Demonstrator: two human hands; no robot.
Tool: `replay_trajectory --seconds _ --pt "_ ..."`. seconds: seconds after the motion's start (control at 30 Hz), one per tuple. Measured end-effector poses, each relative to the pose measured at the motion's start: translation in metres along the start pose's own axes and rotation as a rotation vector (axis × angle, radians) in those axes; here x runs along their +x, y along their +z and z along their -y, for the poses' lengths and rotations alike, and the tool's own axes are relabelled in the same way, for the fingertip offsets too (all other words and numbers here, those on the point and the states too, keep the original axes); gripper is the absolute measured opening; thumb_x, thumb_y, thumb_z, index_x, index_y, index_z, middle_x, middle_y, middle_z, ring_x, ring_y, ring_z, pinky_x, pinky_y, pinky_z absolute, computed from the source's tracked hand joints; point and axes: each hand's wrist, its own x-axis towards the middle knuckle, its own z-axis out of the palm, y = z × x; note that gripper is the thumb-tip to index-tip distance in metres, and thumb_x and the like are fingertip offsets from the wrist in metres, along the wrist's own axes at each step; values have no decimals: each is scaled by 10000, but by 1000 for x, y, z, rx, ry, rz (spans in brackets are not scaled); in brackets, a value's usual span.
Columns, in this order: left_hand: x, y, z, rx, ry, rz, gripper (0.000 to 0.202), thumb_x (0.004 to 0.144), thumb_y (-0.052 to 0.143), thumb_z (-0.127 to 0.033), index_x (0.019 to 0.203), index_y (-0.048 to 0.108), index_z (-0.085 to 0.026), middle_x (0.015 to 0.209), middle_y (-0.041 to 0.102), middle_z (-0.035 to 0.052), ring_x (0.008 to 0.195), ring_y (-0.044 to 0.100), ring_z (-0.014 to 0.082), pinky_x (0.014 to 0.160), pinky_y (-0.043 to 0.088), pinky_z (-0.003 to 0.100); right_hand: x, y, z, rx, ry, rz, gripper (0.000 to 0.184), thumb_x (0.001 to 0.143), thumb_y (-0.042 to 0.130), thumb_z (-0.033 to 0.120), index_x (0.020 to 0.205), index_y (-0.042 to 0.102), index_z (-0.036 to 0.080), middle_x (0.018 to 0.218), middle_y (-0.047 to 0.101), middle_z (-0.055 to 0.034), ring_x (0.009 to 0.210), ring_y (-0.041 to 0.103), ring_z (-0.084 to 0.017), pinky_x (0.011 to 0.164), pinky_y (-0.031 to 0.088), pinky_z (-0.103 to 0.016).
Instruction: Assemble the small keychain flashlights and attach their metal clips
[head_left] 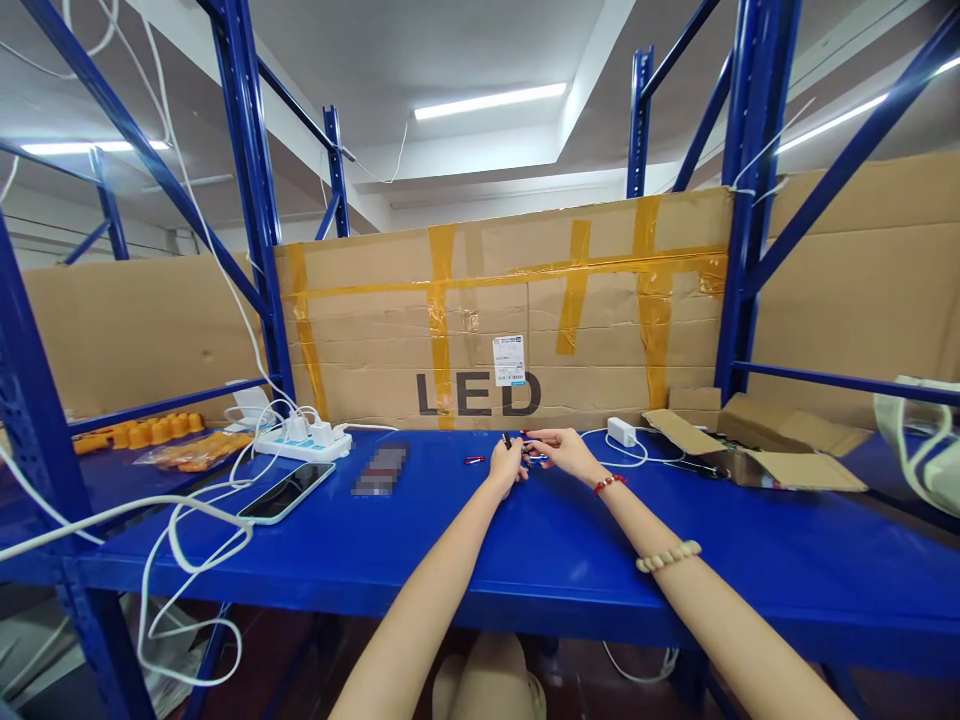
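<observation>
Working at a blue shelf bench (420,560), a person pinches a dark slim piece (508,441) in the left hand (505,468), its tip rising above the curled fingers near the bench's back edge. The right hand (568,455), wrist ringed by a red bracelet (610,483) and forearm by a beige bracelet (668,557), reaches in just beside it, fingers stretched toward small colored parts (535,460) between the two hands; whether those fingers grip anything cannot be told. A small red piece (474,460) lies on the bench just left of the hands. Farther left rest a phone (289,493), face up, and a white power strip (304,437) with plugs in it; to the right, a white adapter (621,432) sits near an open cardboard box (765,445). Behind stands a taped cardboard panel (495,320) lettered "LED," bearing a white label (509,361).
</observation>
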Motion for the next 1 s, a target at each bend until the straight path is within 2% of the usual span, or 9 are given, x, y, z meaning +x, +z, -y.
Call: replay_trajectory --seconds 0.27,0.47,0.67,0.83,1.0 --pt "-1 1 0 -19 15 50 274 876 487 -294 1091 515 -127 1035 564 75 856 581 171 723 505 353 -1 -3 -1 -127 -83 -22 165 866 516 240 950 585 117 853 624 -25 673 601 -99 591 521 -246" --pt "-1 0 1 10 26 31 276 874 492 -289 1097 514 -128 1054 559 78 880 576 179 741 500 365 -1 -6 -3 -249 -160 -15 171 863 517 267 910 598 123 847 625 -25 664 594 -96 589 514 -242" --pt "2 0 6 68 65 -16 268 874 491 -283 1091 514 -127 1037 564 75 857 581 171 724 505 353 -1 -3 -8 -335 -165 27 180 864 515 278 891 593 119 823 621 -20 647 589 -92 569 508 -235" --pt "4 0 8 141 124 -40 273 875 489 -282 1101 509 -130 1047 562 77 867 580 175 737 501 360 -1 -2 -7 -378 -153 21 186 865 514 267 971 573 126 899 608 -36 707 592 -109 608 514 -260" --pt "5 -2 10 202 206 -36 267 874 491 -280 1098 515 -136 1069 555 79 890 573 179 753 497 367 -1 -2 -8 -427 -72 23 236 873 500 262 1072 529 138 976 585 -53 753 590 -124 624 517 -276"
